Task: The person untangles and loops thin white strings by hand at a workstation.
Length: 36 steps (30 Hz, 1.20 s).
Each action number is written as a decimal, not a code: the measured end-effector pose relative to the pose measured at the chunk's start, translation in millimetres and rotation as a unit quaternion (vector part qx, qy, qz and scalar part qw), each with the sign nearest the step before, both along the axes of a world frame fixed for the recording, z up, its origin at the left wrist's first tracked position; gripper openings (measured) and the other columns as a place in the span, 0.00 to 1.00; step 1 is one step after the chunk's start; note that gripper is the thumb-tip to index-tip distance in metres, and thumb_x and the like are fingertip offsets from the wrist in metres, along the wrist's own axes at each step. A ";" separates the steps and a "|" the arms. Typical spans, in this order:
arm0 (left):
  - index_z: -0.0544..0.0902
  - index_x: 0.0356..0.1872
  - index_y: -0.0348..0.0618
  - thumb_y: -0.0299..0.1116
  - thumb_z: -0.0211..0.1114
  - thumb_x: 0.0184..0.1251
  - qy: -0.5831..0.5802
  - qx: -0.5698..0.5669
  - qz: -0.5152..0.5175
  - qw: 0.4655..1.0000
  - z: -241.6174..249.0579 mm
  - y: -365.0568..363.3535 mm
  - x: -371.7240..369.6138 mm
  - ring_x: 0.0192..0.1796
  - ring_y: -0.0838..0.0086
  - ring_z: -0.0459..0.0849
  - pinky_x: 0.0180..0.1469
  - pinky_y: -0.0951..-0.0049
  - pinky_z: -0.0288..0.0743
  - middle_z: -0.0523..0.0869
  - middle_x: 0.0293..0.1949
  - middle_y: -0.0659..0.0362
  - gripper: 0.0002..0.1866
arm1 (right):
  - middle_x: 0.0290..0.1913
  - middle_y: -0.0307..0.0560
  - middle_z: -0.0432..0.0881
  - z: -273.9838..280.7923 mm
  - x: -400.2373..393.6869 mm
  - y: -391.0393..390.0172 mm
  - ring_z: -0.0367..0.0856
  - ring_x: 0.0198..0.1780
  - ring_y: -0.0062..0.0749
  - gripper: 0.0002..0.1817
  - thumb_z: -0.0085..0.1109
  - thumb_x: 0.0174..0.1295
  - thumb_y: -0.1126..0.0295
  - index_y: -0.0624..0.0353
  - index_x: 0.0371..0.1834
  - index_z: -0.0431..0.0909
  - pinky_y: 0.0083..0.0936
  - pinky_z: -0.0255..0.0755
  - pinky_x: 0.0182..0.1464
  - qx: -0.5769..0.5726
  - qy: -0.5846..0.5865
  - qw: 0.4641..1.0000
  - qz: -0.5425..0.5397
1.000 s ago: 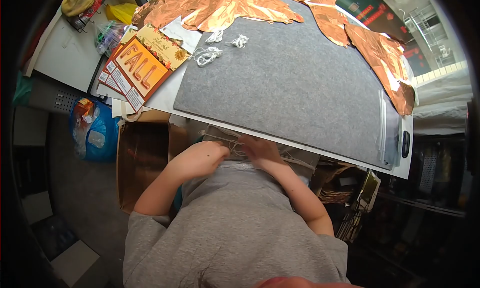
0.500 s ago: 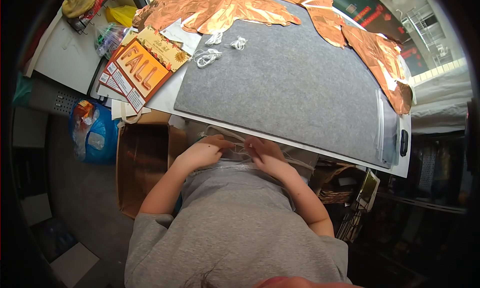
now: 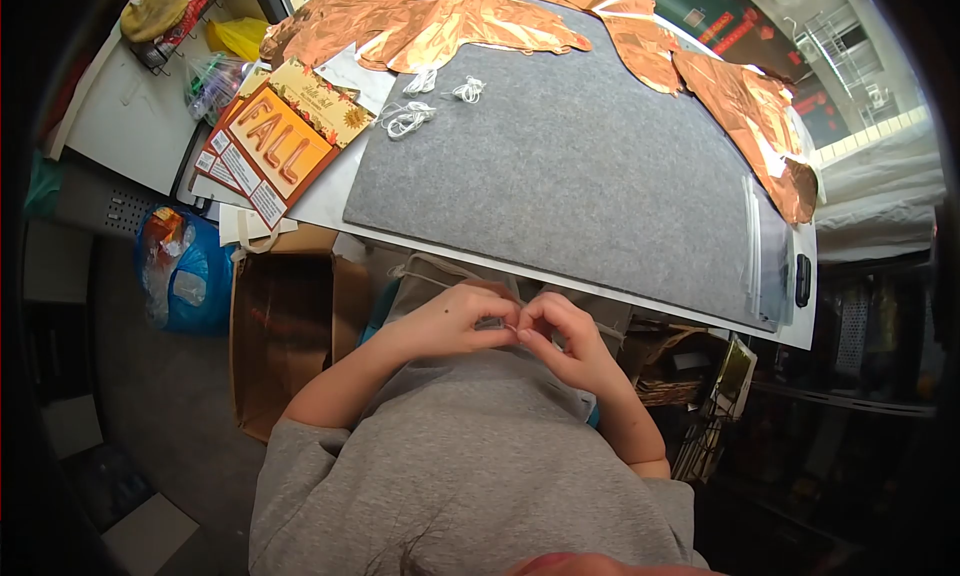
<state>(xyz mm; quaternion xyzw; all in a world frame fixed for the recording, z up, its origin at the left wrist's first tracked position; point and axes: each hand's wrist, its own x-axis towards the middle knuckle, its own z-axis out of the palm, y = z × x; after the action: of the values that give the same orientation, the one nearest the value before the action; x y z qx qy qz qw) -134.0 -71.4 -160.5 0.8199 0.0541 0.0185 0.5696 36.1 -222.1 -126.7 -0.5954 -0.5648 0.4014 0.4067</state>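
Note:
My left hand [image 3: 472, 319] and my right hand [image 3: 560, 334] meet in front of my waist, below the table's near edge. Thumb and fingers of each are pinched together, and the fingertips touch or nearly touch. A small pale bit shows between them, too small to name. Beneath the hands is the grey shirt [image 3: 480, 446]. Just past the left hand, a pale cord [image 3: 432, 266] lies on a light cloth-like thing under the table edge. On the grey felt mat [image 3: 560, 166] are small bundles of white string [image 3: 406, 119], near its left side.
Copper foil balloons [image 3: 450, 26] lie flat along the mat's far side. Cards printed FALL [image 3: 283, 148] overlap at the table's left. Clear plastic sleeves [image 3: 765, 266] sit at the right edge. An open cardboard box [image 3: 285, 326] and a blue bag [image 3: 200, 286] stand left below.
Both hands have come up and closer together, from among the pale cords at my lap to a fingertip pinch. The view has shifted slightly.

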 end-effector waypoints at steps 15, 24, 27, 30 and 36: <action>0.88 0.53 0.46 0.37 0.75 0.59 0.014 0.097 0.073 0.993 -5.9 31.9 -47.4 0.59 0.63 0.82 0.61 0.67 0.74 0.87 0.54 0.55 0.20 | 0.41 0.48 0.74 54.1 20.4 -32.2 0.74 0.29 0.23 0.06 0.59 0.67 0.73 0.62 0.39 0.72 0.17 0.70 0.33 0.152 0.273 0.927 -0.206; 0.77 0.65 0.37 0.30 0.73 0.61 -0.207 0.057 0.047 0.976 87.9 -15.5 -4.3 0.59 0.64 0.82 0.60 0.65 0.74 0.83 0.57 0.52 0.29 | 0.36 0.43 0.78 81.8 -8.2 -13.4 0.78 0.36 0.23 0.06 0.56 0.63 0.86 0.64 0.40 0.75 0.19 0.73 0.41 0.126 0.007 0.991 -0.049; 0.80 0.59 0.36 0.28 0.67 0.68 -0.170 -0.140 0.038 0.975 101.3 -22.8 8.6 0.50 0.68 0.84 0.53 0.70 0.77 0.85 0.48 0.55 0.19 | 0.35 0.46 0.76 101.9 -24.1 -14.4 0.76 0.28 0.23 0.07 0.53 0.64 0.87 0.63 0.37 0.73 0.17 0.72 0.28 0.132 0.151 0.974 -0.110; 0.83 0.54 0.37 0.27 0.61 0.73 -0.121 -0.234 -0.059 0.963 91.2 -11.3 11.4 0.41 0.73 0.83 0.46 0.74 0.76 0.84 0.39 0.58 0.12 | 0.34 0.47 0.73 101.0 -4.3 -28.1 0.72 0.21 0.23 0.06 0.56 0.68 0.80 0.61 0.37 0.68 0.17 0.67 0.19 0.239 0.233 0.928 -0.166; 0.87 0.45 0.38 0.27 0.63 0.72 -0.102 -0.057 -0.068 0.991 86.4 22.8 -9.7 0.36 0.73 0.83 0.41 0.73 0.77 0.85 0.35 0.58 0.08 | 0.36 0.44 0.67 98.5 87.1 -98.3 0.70 0.28 0.26 0.04 0.47 0.76 0.75 0.62 0.43 0.63 0.19 0.71 0.28 0.343 0.439 0.814 -0.162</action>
<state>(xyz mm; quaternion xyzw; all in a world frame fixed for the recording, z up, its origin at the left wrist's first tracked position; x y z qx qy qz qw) -143.7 -48.6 -74.1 0.7820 -0.0592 0.0599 0.6175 123.2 -320.5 -28.2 -0.2605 -0.3225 0.3293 0.8484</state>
